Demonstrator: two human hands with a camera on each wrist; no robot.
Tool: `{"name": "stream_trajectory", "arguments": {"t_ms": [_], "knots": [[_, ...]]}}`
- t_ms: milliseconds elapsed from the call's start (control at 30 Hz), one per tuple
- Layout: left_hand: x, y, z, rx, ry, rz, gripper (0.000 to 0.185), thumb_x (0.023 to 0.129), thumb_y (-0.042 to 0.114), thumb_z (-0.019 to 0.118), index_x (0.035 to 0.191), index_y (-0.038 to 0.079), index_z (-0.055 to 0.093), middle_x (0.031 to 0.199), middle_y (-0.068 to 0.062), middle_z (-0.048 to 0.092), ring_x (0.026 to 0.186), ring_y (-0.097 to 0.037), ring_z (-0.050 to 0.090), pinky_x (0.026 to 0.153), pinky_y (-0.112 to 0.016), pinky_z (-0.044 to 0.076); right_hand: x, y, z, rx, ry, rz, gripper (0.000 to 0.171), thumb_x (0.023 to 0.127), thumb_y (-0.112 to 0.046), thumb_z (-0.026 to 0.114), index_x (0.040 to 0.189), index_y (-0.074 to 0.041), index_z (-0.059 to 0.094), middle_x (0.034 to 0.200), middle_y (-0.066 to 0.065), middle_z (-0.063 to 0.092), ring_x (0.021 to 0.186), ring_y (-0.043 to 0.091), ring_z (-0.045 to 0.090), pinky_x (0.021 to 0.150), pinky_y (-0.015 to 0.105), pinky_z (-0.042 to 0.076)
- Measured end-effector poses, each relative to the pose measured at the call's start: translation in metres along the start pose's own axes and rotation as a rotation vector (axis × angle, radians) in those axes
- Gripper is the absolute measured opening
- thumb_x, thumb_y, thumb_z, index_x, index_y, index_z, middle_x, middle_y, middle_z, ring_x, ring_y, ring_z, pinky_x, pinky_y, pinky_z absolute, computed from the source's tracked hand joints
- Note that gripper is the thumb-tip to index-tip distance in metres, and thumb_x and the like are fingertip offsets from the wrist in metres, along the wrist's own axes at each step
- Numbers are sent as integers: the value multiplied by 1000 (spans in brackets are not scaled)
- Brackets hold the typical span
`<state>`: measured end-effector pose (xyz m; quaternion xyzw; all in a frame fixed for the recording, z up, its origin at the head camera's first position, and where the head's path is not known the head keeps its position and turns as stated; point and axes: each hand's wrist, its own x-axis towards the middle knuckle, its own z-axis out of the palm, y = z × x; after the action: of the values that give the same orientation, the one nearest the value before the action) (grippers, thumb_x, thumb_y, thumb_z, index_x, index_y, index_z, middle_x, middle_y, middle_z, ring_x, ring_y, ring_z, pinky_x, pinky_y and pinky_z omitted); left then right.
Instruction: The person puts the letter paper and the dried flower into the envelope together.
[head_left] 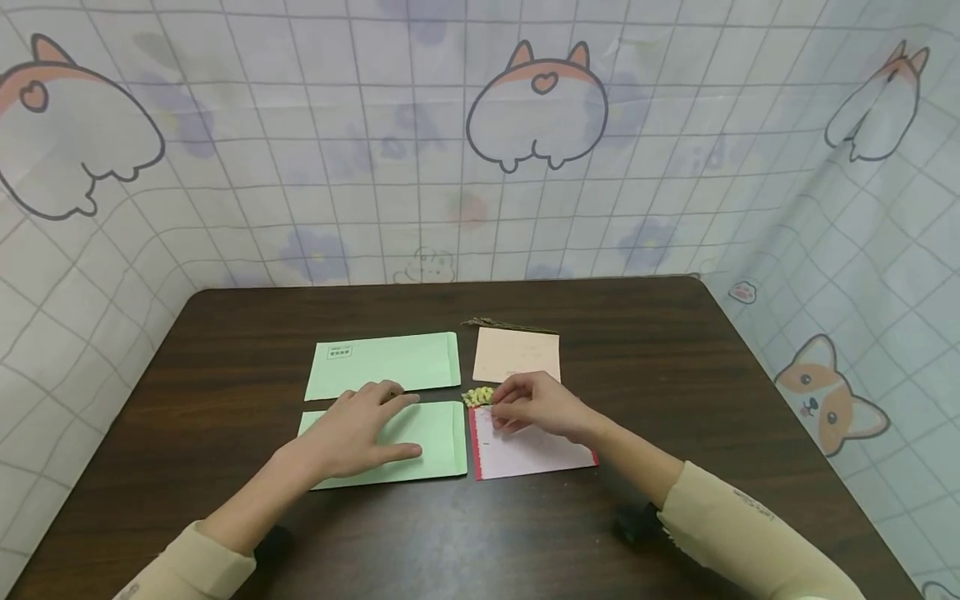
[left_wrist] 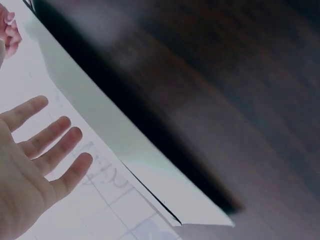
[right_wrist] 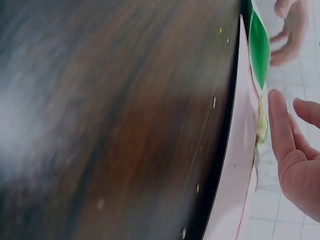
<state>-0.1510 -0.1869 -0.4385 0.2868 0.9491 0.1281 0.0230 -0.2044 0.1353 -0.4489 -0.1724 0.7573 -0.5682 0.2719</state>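
left hand (head_left: 360, 429) flat, fingers straight, resting on near green envelope (head_left: 438, 433); right hand (head_left: 536, 407) loosely curled over white red-edged card (head_left: 536, 454), yellow bits (head_left: 477, 396) just left of its fingertips, can't tell if pinching

A dark brown wooden desk (head_left: 675, 367) with rounded corners stands against a pale curtain (head_left: 375, 167) that wraps round three sides. The curtain bears a grid pattern, faint purple flowers and cartoon corgis (head_left: 536, 108). The light is soft and even.
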Motion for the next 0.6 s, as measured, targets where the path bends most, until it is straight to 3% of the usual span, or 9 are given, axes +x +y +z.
{"name": "stream_trajectory", "arguments": {"t_ms": [267, 600], "knots": [[1, 6, 2, 14, -74, -18, 93, 82, 73, 71, 152, 15, 51, 146, -11, 49, 132, -33, 49, 104, -58, 39, 5, -3, 14, 40, -58, -20, 30, 95, -2, 70, 121, 13, 63, 102, 21, 72, 93, 33, 73, 84, 42, 60], [3, 14, 3, 30, -123, 24, 104, 74, 72, 79, 155, 14, 47, 147, -14, 48, 136, -34, 44, 104, -62, 37, 7, -6, 29, 18, -95, 2, 30, 96, -5, 69, 123, 9, 64, 104, 15, 74, 96, 27, 74, 87, 36, 58]]}}
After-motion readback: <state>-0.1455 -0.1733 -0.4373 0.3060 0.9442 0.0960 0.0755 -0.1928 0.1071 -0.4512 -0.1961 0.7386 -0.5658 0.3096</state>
